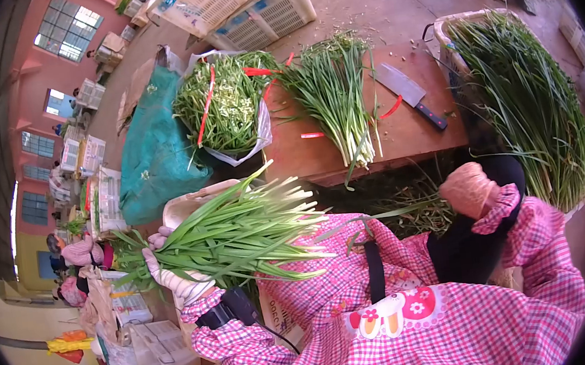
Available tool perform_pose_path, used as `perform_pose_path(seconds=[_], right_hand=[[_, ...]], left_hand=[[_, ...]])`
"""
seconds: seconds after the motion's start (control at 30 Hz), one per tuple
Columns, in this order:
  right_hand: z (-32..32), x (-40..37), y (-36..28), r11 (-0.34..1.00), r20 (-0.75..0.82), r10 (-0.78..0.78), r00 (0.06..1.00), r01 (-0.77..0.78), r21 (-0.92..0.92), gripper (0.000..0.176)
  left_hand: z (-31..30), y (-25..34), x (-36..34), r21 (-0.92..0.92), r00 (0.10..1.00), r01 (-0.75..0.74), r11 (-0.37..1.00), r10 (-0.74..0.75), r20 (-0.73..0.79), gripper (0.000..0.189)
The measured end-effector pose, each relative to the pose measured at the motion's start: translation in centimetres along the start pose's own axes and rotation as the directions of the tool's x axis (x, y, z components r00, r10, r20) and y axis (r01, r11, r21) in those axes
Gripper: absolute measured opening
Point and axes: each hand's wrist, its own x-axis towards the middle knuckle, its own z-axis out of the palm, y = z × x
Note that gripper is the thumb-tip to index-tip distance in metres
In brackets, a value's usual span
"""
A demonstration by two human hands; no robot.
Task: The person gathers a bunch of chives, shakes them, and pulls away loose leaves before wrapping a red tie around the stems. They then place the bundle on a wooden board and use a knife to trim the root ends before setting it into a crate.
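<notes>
My left hand (174,277), in a pale work glove, grips a thick bunch of green chives (234,235) held level over my lap, cut ends to the right. My right hand (470,189), in an orange-pink glove, is closed into a fist near the front edge of the wooden table (416,137); nothing shows in it. On the table lies a loose pile of chives (333,93), and beside it a cleaver (408,93) with a black handle.
A white bag of chive flower stalks (227,104) sits at the table's left end, over a teal sack (154,154). A crate heaped with long green chives (533,100) stands at the right. White crates (245,6) lie beyond. Other people sit far left.
</notes>
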Motion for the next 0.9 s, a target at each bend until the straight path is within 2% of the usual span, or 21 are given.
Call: perform_pose_path(seconds=[0.03, 0.1, 0.13, 0.17, 0.2, 0.23, 0.3, 0.37, 0.4, 0.43, 0.47, 0.5, 0.57, 0.6, 0.63, 0.67, 0.7, 0.77, 0.8, 0.87, 0.9], right_hand=[[0.4, -0.4, 0.6, 0.997, 0.091, 0.073, 0.993, -0.072, -0.016, 0.015], [-3.9, -1.1, -0.8, 0.979, 0.021, 0.054, 0.998, -0.057, 0.194, 0.021], [-5.1, -1.0, -1.8, 0.914, -0.135, -0.031, 0.990, 0.083, 0.397, 0.025], [-6.2, -0.9, -2.9, 0.797, -0.305, -0.077, 0.949, 0.242, 0.553, 0.028], [-7.1, -0.4, -4.7, 0.481, -0.212, -0.052, 0.976, 0.211, 0.851, 0.031], [-7.7, 0.3, -6.8, 0.077, -0.119, -0.071, 0.990, 0.124, 0.989, 0.034], [-7.5, 1.9, -11.0, -0.532, -0.014, -0.260, 0.966, -0.131, 0.837, 0.044], [-7.6, 3.8, -14.6, -0.734, -0.067, -0.298, 0.952, -0.184, 0.654, 0.042], [-7.4, 4.8, -16.3, -0.851, -0.114, -0.314, 0.943, -0.226, 0.474, 0.038], [-7.2, 5.8, -17.8, -0.925, -0.167, -0.317, 0.933, -0.265, 0.273, 0.035], [-7.5, 6.7, -18.8, -0.946, -0.205, -0.310, 0.928, -0.280, 0.163, 0.029], [-8.0, 7.0, -19.1, -0.939, -0.130, -0.328, 0.936, -0.307, 0.157, 0.029], [-7.7, 7.3, -19.7, -0.961, -0.286, -0.278, 0.917, -0.265, 0.083, 0.029], [-7.6, 7.3, -19.5, -0.962, -0.290, -0.273, 0.917, -0.261, 0.080, 0.029], [-7.5, 6.9, -19.1, -0.958, -0.303, -0.265, 0.915, -0.216, 0.186, 0.030], [-7.3, 6.5, -18.6, -0.942, -0.314, -0.259, 0.913, -0.168, 0.290, 0.031], [-7.1, 6.0, -18.0, -0.943, -0.314, -0.258, 0.914, -0.167, 0.289, 0.031], [-6.6, 5.0, -16.3, -0.786, -0.299, -0.376, 0.877, -0.131, 0.604, 0.039], [-6.6, 4.6, -15.2, -0.688, -0.300, -0.453, 0.840, -0.115, 0.717, 0.035], [-5.8, 4.5, -14.5, -0.629, -0.283, -0.526, 0.802, -0.143, 0.764, 0.033], [-5.5, 4.4, -14.0, -0.561, -0.260, -0.598, 0.759, -0.164, 0.812, 0.030]], left_hand=[[-0.6, 0.3, 0.0, 0.007, 1.000, 0.001, 1.000, -0.001, 0.003, 0.027], [-1.1, 0.4, 0.0, -0.011, 0.995, 0.034, 0.999, -0.032, 0.097, 0.017], [-0.6, 0.0, -0.1, 0.012, 1.000, -0.018, 1.000, 0.018, -0.001, 0.027], [-0.6, -0.2, 0.0, 0.009, 1.000, -0.014, 1.000, 0.014, 0.004, 0.027], [-0.8, -0.2, -0.1, -0.013, 1.000, -0.004, 1.000, 0.004, 0.012, 0.026], [-0.9, -0.2, -0.1, -0.033, 1.000, 0.005, 0.999, -0.004, 0.020, 0.025], [-0.6, -0.1, -0.3, -0.016, 0.999, 0.004, 1.000, -0.003, 0.051, 0.023], [-0.1, -0.2, -0.6, -0.040, 0.989, 0.005, 0.999, 0.001, 0.146, 0.020], [-0.3, -0.1, -0.6, -0.017, 0.964, 0.003, 1.000, 0.002, 0.268, 0.020], [-0.3, -0.1, -0.6, -0.012, 0.960, 0.018, 1.000, -0.014, 0.280, 0.020], [-0.1, 0.0, -0.7, -0.106, 0.969, 0.048, 0.993, -0.020, 0.247, 0.019], [-0.1, 0.1, -0.8, -0.201, 0.977, 0.073, 0.977, -0.029, 0.213, 0.018], [0.2, 0.3, -0.8, -0.169, 0.966, 0.078, 0.983, -0.033, 0.255, 0.017], [0.7, 0.4, -1.1, -0.131, 0.971, 0.088, 0.988, -0.056, 0.231, 0.018], [1.1, 0.6, -1.3, -0.094, 0.976, 0.098, 0.991, -0.077, 0.205, 0.018], [1.2, 0.9, -1.2, -0.224, 0.978, 0.178, 0.958, -0.146, 0.149, 0.019], [1.1, 0.9, -0.9, -0.223, 0.978, 0.179, 0.958, -0.148, 0.150, 0.019], [0.9, 0.5, -0.6, -0.575, 0.967, 0.255, 0.777, -0.195, 0.165, 0.019], [1.5, 0.3, -0.8, -0.573, 0.967, 0.256, 0.778, -0.199, 0.162, 0.019], [2.6, 0.0, -1.2, -0.158, 0.910, 0.206, 0.966, -0.130, 0.394, 0.016], [2.4, 0.0, -0.9, -0.156, 0.910, 0.207, 0.966, -0.131, 0.393, 0.016]])
